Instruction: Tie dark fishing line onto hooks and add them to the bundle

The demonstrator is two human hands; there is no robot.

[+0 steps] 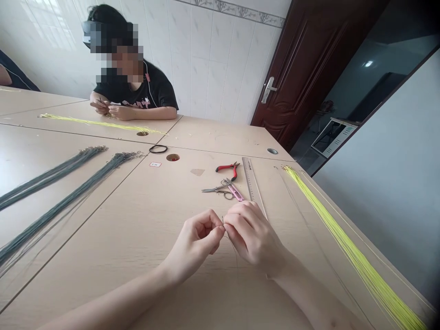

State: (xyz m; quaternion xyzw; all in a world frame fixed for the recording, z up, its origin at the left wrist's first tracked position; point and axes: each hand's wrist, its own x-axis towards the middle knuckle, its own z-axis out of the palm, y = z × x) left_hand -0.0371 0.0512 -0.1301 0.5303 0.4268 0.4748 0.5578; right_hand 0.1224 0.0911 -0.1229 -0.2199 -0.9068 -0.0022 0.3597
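L hand (195, 243) & R hand (250, 233) both pinching thin wire (224, 228), fingertips close; loose grip could drop wire, end might snag on scissors (215, 188) ahead.

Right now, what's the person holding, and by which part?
The left hand and right hand pinch a thin strand between their fingertips, near its upper end. The fingers hide the exact grip.

Nothing here is legible to you — the small red-edged label (155, 164) on the worktop (137, 220) is too tiny. The steel ruler's (250, 181) markings and a co-worker's shirt lettering (134, 103) blur too.
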